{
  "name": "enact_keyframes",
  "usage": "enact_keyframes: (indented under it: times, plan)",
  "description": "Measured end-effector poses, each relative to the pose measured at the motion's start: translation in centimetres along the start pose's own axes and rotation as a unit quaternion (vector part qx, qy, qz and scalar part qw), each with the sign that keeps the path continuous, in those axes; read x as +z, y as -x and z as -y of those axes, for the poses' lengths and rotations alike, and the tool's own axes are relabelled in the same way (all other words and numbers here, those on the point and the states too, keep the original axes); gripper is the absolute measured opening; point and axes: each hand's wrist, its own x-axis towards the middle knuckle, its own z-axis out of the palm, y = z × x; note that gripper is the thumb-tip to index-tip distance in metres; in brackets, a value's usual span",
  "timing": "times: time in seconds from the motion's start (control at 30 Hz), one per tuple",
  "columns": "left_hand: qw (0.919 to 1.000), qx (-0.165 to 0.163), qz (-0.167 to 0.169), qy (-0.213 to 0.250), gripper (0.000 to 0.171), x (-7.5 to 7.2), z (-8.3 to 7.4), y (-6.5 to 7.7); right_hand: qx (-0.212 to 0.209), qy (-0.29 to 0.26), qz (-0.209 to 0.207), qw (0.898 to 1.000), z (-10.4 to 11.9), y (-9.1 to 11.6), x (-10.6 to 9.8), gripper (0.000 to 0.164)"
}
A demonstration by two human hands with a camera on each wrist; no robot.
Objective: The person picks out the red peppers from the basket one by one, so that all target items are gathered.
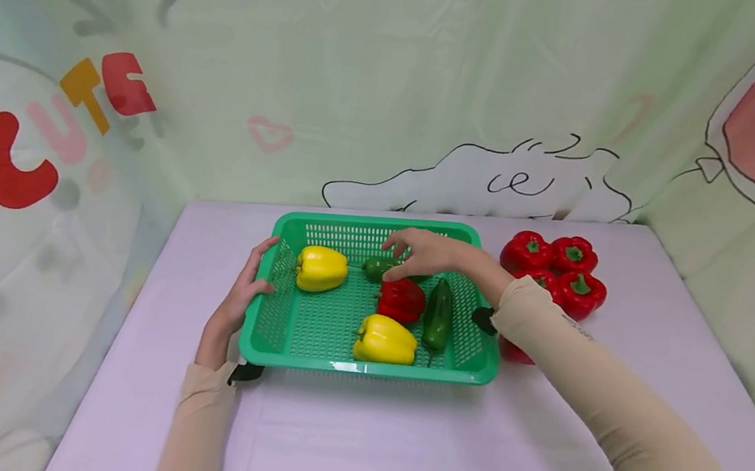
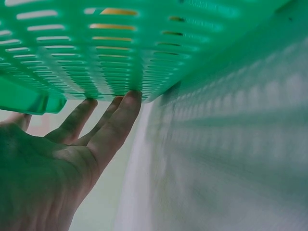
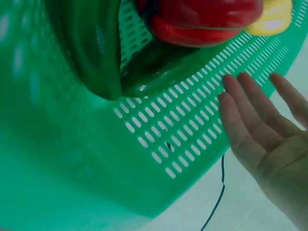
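A green plastic basket [image 1: 367, 368] stands in front of me. My left hand [image 1: 249, 289] grips its left rim, thumb over the edge and fingers against the slotted outer wall, as the left wrist view also shows. My right hand [image 1: 428, 252] hovers over the back part of the basket, fingers loosely bent and holding nothing. Below it lies a red bell pepper [image 1: 402, 301], with a long green pepper [image 1: 378, 268] partly hidden behind. Another green pepper [image 1: 439, 316] lies to the right. One yellow bell pepper [image 1: 323, 270] sits at the back left, another yellow pepper [image 1: 386, 341] at the front.
Several red bell peppers [image 1: 572, 254] are grouped on the table right of the basket, partly covered by my right sleeve [image 1: 617, 405]. One more red pepper [image 1: 513, 352] shows beside the basket's right wall. A lilac cloth [image 1: 371, 465] covers the table, with a printed curtain [image 1: 346, 58] behind.
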Motion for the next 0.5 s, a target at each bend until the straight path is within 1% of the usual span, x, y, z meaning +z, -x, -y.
enact_keyframes:
  times: [0.1, 0.27, 0.4, 0.5]
  plan:
    - [1.0, 0.002, -0.003, -0.002, 0.083, 0.0, -0.2, -0.1, 0.027, 0.032, 0.031, 0.999, 0.4, -0.7, 0.4, 0.066]
    - [0.9999, -0.005, -0.007, -0.012, 0.083, 0.0, -0.2, 0.2, 0.067, 0.065, 0.072, 0.993, 0.5, -1.7, 1.7, 0.074]
    - [0.9999, -0.008, -0.008, -0.013, 0.083, 0.0, -0.1, 0.3, 0.086, 0.094, 0.087, 0.988, 0.3, -2.3, 2.7, 0.08]
    - [0.9999, -0.006, -0.005, -0.008, 0.082, 0.1, 0.0, 0.2, 0.096, 0.101, 0.084, 0.987, 0.2, -2.4, 3.1, 0.079]
